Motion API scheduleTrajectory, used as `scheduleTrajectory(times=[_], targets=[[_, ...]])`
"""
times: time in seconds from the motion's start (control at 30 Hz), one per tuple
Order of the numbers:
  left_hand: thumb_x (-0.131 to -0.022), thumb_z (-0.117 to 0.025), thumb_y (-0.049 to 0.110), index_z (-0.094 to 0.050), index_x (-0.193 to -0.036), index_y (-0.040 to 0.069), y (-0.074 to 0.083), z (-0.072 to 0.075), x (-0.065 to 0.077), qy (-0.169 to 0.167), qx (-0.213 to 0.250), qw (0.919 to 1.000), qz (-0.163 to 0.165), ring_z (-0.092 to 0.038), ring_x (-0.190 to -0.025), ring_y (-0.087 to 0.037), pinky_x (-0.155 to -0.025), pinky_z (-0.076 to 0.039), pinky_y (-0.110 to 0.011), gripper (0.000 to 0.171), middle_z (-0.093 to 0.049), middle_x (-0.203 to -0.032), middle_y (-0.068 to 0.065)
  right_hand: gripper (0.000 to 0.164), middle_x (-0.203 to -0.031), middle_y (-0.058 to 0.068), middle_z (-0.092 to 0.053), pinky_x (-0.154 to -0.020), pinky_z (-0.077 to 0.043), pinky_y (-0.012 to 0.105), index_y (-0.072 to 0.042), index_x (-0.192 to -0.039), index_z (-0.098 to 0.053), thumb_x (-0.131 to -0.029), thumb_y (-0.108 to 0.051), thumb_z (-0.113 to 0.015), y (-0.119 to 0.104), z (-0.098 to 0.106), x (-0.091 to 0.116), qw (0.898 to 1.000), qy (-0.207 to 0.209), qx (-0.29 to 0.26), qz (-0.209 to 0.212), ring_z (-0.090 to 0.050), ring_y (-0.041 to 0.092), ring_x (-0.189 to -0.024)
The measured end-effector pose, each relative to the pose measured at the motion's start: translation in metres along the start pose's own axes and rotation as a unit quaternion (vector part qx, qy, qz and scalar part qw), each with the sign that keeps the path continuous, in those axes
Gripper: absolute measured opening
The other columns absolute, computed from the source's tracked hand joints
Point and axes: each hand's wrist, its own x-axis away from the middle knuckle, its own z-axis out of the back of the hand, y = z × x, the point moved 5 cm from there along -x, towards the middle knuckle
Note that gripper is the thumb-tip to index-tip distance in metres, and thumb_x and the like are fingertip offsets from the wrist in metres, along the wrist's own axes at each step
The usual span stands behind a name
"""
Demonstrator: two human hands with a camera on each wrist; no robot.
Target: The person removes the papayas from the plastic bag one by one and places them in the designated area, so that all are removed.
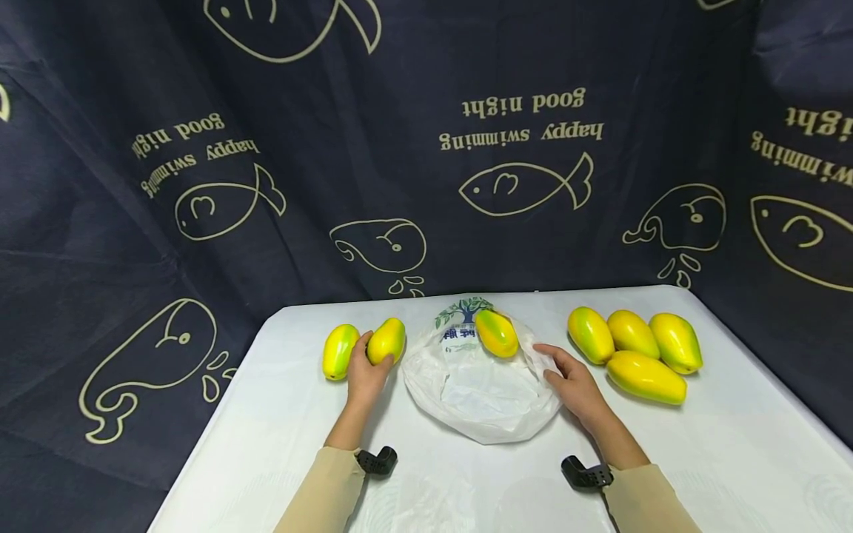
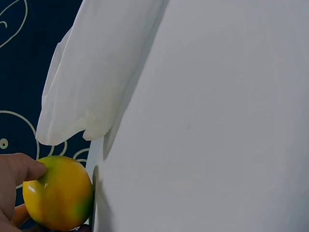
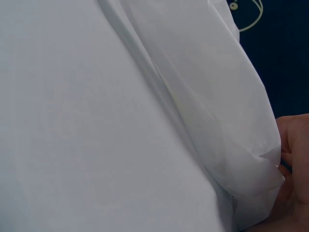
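My left hand (image 1: 366,372) grips a yellow-green mango (image 1: 386,340), its thumb laid over the skin in the left wrist view. A second mango (image 1: 340,352) lies just left of that hand. Between the two hands a white plastic bag (image 1: 489,427) stands with its mouth spread wide. One mango (image 1: 496,334) rests inside the bag at the far side, beside a printed tree. At the bag's right edge, my right hand (image 1: 574,386) pinches the plastic between thumb and fingers; the right wrist view shows the bag's wall (image 3: 207,106) drawn up to these fingers.
A cluster of several mangoes (image 1: 633,333) lies on the white table (image 1: 253,444) to the right of the right hand. Behind the table's far edge hangs a dark curtain (image 1: 400,170) with fish and whale drawings. Black cameras sit on both wrists.
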Motion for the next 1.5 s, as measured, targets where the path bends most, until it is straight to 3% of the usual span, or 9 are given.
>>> scheduleTrajectory(times=[0.7, 1.07, 1.3, 1.5], targets=[[-0.087, -0.072, 0.012, -0.041, -0.147, 0.002, 0.003, -0.001, 0.001, 0.006, 0.013, 0.9999, -0.007, -0.043, -0.138, -0.042, -0.116, -0.039, -0.053, 0.069, -0.043, -0.151, -0.023, 0.049, -0.162, 0.014, -0.034, -0.125, -0.016, 0.058, -0.013, -0.146, -0.048, -0.098, -0.004, -0.047, 0.001, 0.000, 0.000, 1.000, 0.001, 0.000, 0.004, -0.019, 0.036, -0.155], [-0.087, -0.073, 0.013, -0.042, -0.147, 0.005, 0.016, -0.003, 0.003, 0.016, -0.027, 0.9977, -0.060, -0.036, -0.145, -0.041, -0.121, -0.030, -0.056, 0.069, -0.044, -0.150, -0.023, 0.050, -0.163, 0.014, -0.033, -0.124, -0.017, 0.059, -0.014, -0.147, -0.048, -0.097, -0.004, -0.048, 0.001, -0.001, 0.000, 1.000, 0.001, 0.003, 0.000, -0.019, 0.036, -0.154], [-0.086, -0.074, 0.012, -0.044, -0.145, 0.004, 0.035, 0.001, 0.005, 0.032, -0.054, 0.9897, -0.129, -0.034, -0.146, -0.038, -0.121, -0.030, -0.053, 0.067, -0.040, -0.153, -0.019, 0.050, -0.162, 0.014, -0.033, -0.125, -0.017, 0.058, -0.014, -0.146, -0.048, -0.097, -0.004, -0.048, 0.001, -0.001, 0.000, 1.000, 0.002, 0.002, 0.002, -0.019, 0.036, -0.155], [-0.088, -0.072, 0.014, -0.044, -0.147, 0.007, 0.056, 0.000, 0.006, 0.030, -0.047, 0.9875, -0.147, -0.031, -0.148, -0.035, -0.123, -0.027, -0.052, 0.066, -0.036, -0.157, -0.017, 0.049, -0.163, 0.013, -0.033, -0.125, -0.017, 0.057, -0.014, -0.146, -0.048, -0.098, -0.004, -0.048, 0.001, 0.000, 0.000, 1.000, 0.003, 0.000, 0.000, -0.019, 0.036, -0.155]])
